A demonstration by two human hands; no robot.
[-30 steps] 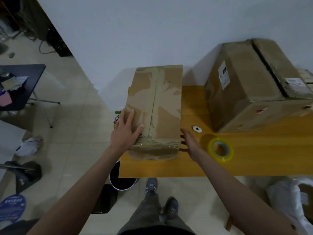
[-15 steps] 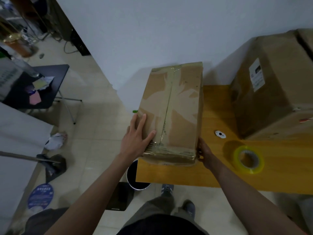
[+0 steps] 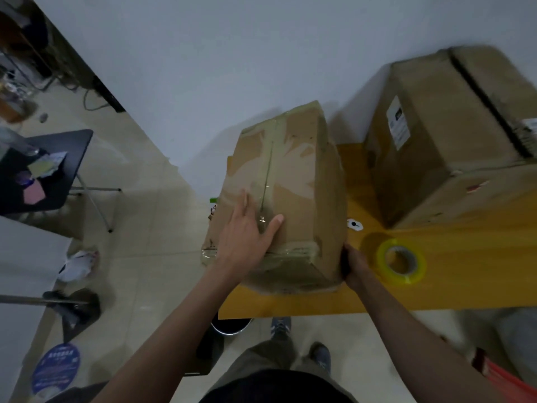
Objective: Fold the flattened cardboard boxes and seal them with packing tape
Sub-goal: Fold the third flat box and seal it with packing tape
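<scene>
Pressing flat with straight fingers, the left hand (image 3: 247, 242) is laid on the taped box (image 3: 290, 181), whose right side is gripped by the right hand (image 3: 353, 264).

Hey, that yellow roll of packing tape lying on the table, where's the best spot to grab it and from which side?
The tape roll lies flat on the wooden table with its open core facing up. Probably best to come straight down from above, pinching the ring's wall: thumb outside, fingers in the core. The right hand, on the taped box beside it, is nearest.
</scene>
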